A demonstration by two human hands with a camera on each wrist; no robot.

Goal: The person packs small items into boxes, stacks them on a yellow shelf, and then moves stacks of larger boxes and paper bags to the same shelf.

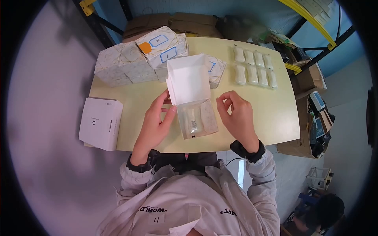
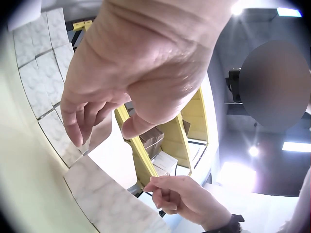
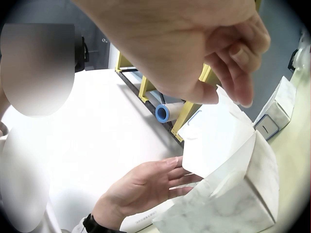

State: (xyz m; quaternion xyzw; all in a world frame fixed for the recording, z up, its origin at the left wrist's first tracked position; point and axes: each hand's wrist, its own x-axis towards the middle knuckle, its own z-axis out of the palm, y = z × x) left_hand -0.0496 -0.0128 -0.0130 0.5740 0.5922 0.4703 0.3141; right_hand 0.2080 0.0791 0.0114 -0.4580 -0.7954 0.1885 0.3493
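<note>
An unlidded marble-patterned box stands near the table's front edge, its white lid raised at the back. Inside lies a clear-wrapped pack with a barcode label. My left hand is at the box's left side, fingers extended by the lid's edge and thumb near the box's corner. In the right wrist view, the left hand's fingers lie against the lid and wall. Just right of the box, my right hand hovers with loosely curled fingers and nothing in them.
Closed marble-patterned boxes are stacked at the back left, another behind the lid. A white carton sits at the left edge. Two rows of white wrapped packs lie at the back right. A carton of boxes stands beyond the table's right edge.
</note>
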